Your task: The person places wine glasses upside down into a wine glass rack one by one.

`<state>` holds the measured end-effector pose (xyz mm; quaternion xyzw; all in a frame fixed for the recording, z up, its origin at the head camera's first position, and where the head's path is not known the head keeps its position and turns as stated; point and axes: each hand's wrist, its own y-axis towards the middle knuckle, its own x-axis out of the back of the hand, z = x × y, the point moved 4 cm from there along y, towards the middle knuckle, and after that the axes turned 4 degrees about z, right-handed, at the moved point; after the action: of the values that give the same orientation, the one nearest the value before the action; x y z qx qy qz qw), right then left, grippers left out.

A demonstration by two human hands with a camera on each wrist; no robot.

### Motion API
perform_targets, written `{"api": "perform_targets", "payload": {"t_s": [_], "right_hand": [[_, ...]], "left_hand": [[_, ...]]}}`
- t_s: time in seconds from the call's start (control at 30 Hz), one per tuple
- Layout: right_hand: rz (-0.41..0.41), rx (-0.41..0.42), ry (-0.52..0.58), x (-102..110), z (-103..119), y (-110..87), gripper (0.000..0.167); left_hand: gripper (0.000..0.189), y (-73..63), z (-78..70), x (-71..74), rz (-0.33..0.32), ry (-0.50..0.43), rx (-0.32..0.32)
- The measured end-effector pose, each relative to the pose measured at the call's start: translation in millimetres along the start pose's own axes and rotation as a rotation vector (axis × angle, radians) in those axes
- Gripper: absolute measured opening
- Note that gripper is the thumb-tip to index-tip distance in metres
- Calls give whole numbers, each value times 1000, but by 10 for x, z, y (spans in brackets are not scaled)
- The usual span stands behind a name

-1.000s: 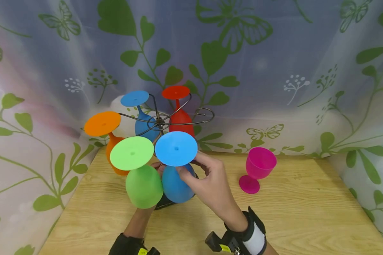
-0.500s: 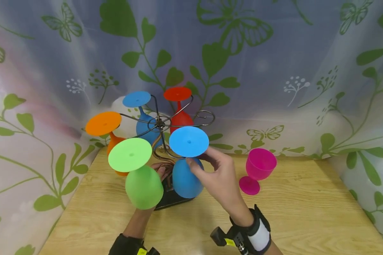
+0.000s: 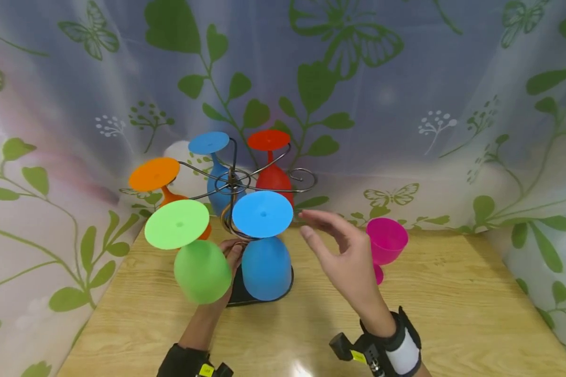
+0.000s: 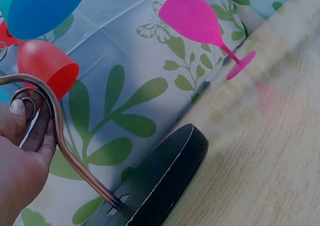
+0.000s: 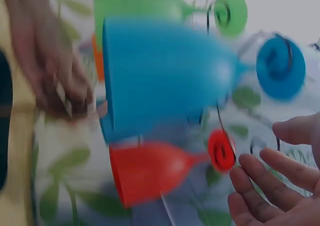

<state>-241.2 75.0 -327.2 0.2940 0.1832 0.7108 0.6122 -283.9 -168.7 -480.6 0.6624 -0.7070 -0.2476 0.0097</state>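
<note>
A metal stemware rack with a coppery curved stem (image 4: 64, 147) and a black base (image 4: 172, 158) stands on the table. My left hand (image 3: 231, 252) grips its stem, thumb and fingers around the curved metal. Upside down from its scrolled arms hang a front blue goblet (image 3: 266, 269), a green goblet (image 3: 203, 272), an orange goblet (image 3: 154, 175), a rear blue goblet (image 3: 220, 183) and a red goblet (image 3: 274, 178). Just right of the front blue goblet, my right hand (image 3: 348, 256) is in the air with fingers loosely bent, holding nothing.
A pink goblet (image 3: 387, 241) stands upright on the wooden table (image 3: 476, 293) at the right, partly behind my right hand in the head view. One rack arm (image 3: 306, 180) at the back right bears no goblet. A leaf-patterned curtain (image 3: 396, 104) surrounds the table's back and sides.
My right hand has let go of the front blue goblet and drawn away to the right. That goblet swung right, then back left; the green one shifted left. My left hand keeps its grip.
</note>
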Motion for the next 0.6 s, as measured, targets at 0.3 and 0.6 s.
{"api": "perform_targets", "payload": {"t_s": [0.3,0.6], "right_hand": [[-144,-107,-167,633,-238,-35,46],[-202,-378,-426,1207,-645,-305,77]], "left_hand": [[36,16,-83,109,-4,32,-12],[14,171,186,284,203,-319,-48]]}}
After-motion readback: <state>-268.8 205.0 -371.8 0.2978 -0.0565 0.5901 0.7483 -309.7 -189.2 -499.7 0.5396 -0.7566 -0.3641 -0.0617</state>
